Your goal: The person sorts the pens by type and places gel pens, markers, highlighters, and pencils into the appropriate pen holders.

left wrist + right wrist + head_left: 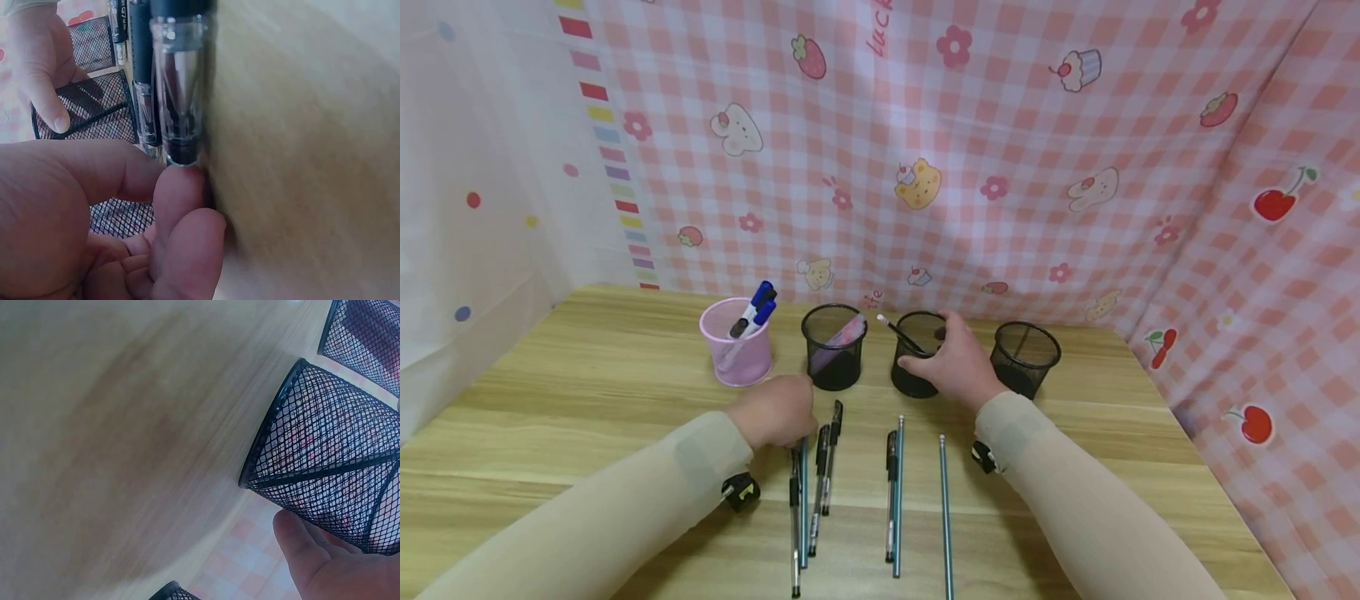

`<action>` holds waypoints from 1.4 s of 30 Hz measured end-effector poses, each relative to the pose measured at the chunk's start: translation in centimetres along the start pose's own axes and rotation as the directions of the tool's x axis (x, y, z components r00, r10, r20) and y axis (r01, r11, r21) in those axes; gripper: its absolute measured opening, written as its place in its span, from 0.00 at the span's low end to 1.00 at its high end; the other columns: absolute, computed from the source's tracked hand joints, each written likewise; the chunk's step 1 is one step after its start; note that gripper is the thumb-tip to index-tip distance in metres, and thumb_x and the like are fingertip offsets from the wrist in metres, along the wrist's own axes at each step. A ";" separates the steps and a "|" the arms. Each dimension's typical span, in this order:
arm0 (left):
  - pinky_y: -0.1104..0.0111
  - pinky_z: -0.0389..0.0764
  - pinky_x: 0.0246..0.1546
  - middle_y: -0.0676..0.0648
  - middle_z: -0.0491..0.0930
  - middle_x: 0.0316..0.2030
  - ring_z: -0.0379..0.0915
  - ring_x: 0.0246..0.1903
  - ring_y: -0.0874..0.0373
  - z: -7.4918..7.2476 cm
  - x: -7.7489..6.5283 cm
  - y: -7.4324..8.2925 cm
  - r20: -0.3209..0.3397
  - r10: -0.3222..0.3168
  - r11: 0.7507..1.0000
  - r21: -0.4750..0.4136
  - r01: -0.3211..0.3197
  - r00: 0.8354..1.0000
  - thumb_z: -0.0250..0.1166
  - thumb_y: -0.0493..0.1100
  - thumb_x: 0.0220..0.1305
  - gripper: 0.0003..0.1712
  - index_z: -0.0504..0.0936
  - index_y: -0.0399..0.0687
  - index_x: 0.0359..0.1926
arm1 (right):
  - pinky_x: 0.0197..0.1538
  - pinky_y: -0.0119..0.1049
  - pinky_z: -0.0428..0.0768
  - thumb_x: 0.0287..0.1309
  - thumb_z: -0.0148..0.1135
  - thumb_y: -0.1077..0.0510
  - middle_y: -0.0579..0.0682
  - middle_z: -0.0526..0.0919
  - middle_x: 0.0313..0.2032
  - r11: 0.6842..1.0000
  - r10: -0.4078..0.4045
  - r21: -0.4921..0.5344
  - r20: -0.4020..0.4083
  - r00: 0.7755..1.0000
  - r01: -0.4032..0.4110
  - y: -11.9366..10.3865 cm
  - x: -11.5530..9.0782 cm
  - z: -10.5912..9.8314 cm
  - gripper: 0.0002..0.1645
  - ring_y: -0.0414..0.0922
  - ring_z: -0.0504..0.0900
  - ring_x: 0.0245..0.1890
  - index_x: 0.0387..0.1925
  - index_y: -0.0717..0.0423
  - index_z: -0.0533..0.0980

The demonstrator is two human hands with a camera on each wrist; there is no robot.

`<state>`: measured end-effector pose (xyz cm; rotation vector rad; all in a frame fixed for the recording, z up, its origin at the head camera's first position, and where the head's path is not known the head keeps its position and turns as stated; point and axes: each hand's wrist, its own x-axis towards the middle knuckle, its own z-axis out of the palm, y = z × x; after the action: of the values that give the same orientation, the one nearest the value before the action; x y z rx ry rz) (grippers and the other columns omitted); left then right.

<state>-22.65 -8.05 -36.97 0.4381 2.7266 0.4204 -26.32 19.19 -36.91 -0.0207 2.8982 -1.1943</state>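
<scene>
My left hand (778,408) is low over the table, its curled fingers at the far end of a black-capped gel pen (795,517). In the left wrist view, thumb and forefinger pinch the end of a clear-barrelled pen (180,81). A teal pencil (803,508) lies right beside it, its far end under the hand. My right hand (958,362) grips a black mesh pen holder (910,379), thumb at the front, other fingers around the right side. A dark stick with a white end (891,325) leans inside that holder.
A pink holder (743,371) contains blue-capped markers. Beside it, a black mesh holder (835,375) has a pinkish-purple item inside; another black holder (1026,358) stands at right. Several gel pens (891,500) and teal pencils (946,517) lie in front. Patterned cloth (962,125) hangs behind.
</scene>
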 end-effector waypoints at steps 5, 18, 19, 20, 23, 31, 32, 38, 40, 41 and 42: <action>0.70 0.70 0.16 0.49 0.81 0.18 0.72 0.15 0.59 0.0 -0.1 0.1 0.006 -0.021 1.000 -0.003 0.021 1.000 0.66 0.38 0.63 0.12 0.78 0.46 0.22 | 0.66 0.58 0.78 0.56 0.77 0.37 0.59 0.70 0.72 1.000 0.007 -0.006 0.003 1.000 -0.007 -0.1 -0.1 0.0 0.65 0.59 0.76 0.68 0.83 0.50 0.49; 0.69 0.70 0.17 0.49 0.81 0.18 0.72 0.16 0.58 0.3 -0.2 -0.1 -0.043 -0.006 1.000 -0.027 0.005 0.999 0.67 0.38 0.61 0.15 0.78 0.47 0.18 | 0.67 0.58 0.78 0.56 0.77 0.37 0.59 0.70 0.73 1.000 0.009 -0.003 0.005 1.000 -0.009 -0.1 0.1 -0.1 0.65 0.59 0.75 0.69 0.83 0.50 0.49; 0.69 0.70 0.17 0.49 0.81 0.19 0.72 0.16 0.58 0.2 -0.2 -0.1 -0.045 -0.007 1.000 -0.027 0.005 0.999 0.67 0.38 0.61 0.15 0.77 0.48 0.18 | 0.66 0.58 0.78 0.56 0.77 0.37 0.59 0.70 0.73 1.000 0.008 -0.003 0.004 1.000 -0.008 -0.1 0.0 -0.1 0.65 0.59 0.75 0.69 0.83 0.50 0.49; 0.69 0.71 0.18 0.49 0.81 0.19 0.72 0.16 0.58 0.2 -0.3 0.0 -0.047 -0.006 1.000 -0.025 0.005 0.999 0.67 0.39 0.61 0.15 0.77 0.48 0.18 | 0.66 0.58 0.78 0.56 0.77 0.37 0.59 0.70 0.73 1.000 0.007 -0.004 0.004 1.000 -0.007 0.0 0.0 -0.1 0.65 0.59 0.75 0.69 0.83 0.50 0.49; 0.68 0.71 0.19 0.49 0.81 0.20 0.72 0.17 0.58 0.1 -0.4 0.0 -0.049 -0.007 1.000 -0.025 0.005 0.999 0.67 0.39 0.61 0.15 0.77 0.47 0.18 | 0.67 0.58 0.78 0.57 0.77 0.37 0.59 0.69 0.73 1.000 0.001 -0.005 0.005 1.000 0.000 0.0 0.1 -0.1 0.65 0.59 0.74 0.69 0.83 0.51 0.49; 0.67 0.72 0.19 0.48 0.80 0.22 0.72 0.18 0.57 0.2 -0.3 0.0 -0.057 -0.014 1.000 -0.024 0.012 0.998 0.68 0.40 0.61 0.15 0.76 0.47 0.19 | 0.67 0.58 0.78 0.57 0.77 0.39 0.60 0.69 0.73 1.000 -0.016 -0.004 0.002 1.000 0.016 0.0 0.0 -0.1 0.65 0.59 0.73 0.70 0.83 0.53 0.49; 0.67 0.72 0.19 0.48 0.80 0.22 0.72 0.18 0.57 0.2 -0.3 0.0 -0.058 -0.016 1.000 -0.024 0.015 0.998 0.68 0.40 0.60 0.15 0.76 0.48 0.19 | 0.67 0.58 0.78 0.57 0.78 0.39 0.60 0.69 0.73 1.000 -0.016 -0.002 0.001 1.000 0.016 0.0 0.0 -0.1 0.65 0.59 0.73 0.70 0.82 0.53 0.49; 0.66 0.73 0.21 0.48 0.79 0.22 0.72 0.19 0.57 0.4 0.0 -0.3 -0.072 -0.023 0.999 -0.041 0.020 0.997 0.69 0.41 0.60 0.16 0.74 0.48 0.19 | 0.67 0.58 0.78 0.57 0.78 0.39 0.60 0.70 0.72 1.000 -0.013 -0.001 -0.004 1.000 0.013 0.0 0.1 0.0 0.65 0.60 0.74 0.69 0.82 0.54 0.50; 0.66 0.74 0.21 0.49 0.79 0.22 0.73 0.19 0.56 0.4 0.1 -0.5 -0.080 -0.018 0.998 -0.056 0.014 0.997 0.69 0.41 0.59 0.16 0.74 0.48 0.19 | 0.67 0.58 0.78 0.57 0.78 0.39 0.60 0.70 0.72 1.000 -0.013 -0.001 -0.006 1.000 0.013 -0.1 0.1 0.0 0.65 0.60 0.75 0.69 0.82 0.54 0.50; 0.66 0.75 0.22 0.48 0.79 0.22 0.73 0.19 0.56 0.3 0.1 -0.5 -0.083 -0.017 0.998 -0.067 0.011 0.996 0.69 0.41 0.60 0.16 0.74 0.48 0.19 | 0.67 0.58 0.78 0.57 0.78 0.39 0.61 0.70 0.72 1.000 -0.014 -0.002 -0.004 1.000 0.014 -0.1 0.0 -0.1 0.65 0.60 0.75 0.69 0.82 0.54 0.50; 0.65 0.75 0.22 0.48 0.79 0.22 0.73 0.19 0.56 0.2 0.2 -0.6 -0.087 -0.016 0.997 -0.082 0.009 0.996 0.69 0.41 0.60 0.14 0.75 0.47 0.21 | 0.67 0.58 0.78 0.57 0.78 0.39 0.60 0.70 0.72 1.000 -0.013 -0.002 -0.005 1.000 0.013 -0.1 0.0 -0.1 0.65 0.60 0.75 0.69 0.82 0.54 0.50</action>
<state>-22.85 -8.49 -37.44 0.3889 2.7825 0.5583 -26.35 19.18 -36.79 -0.0371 2.9079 -1.1953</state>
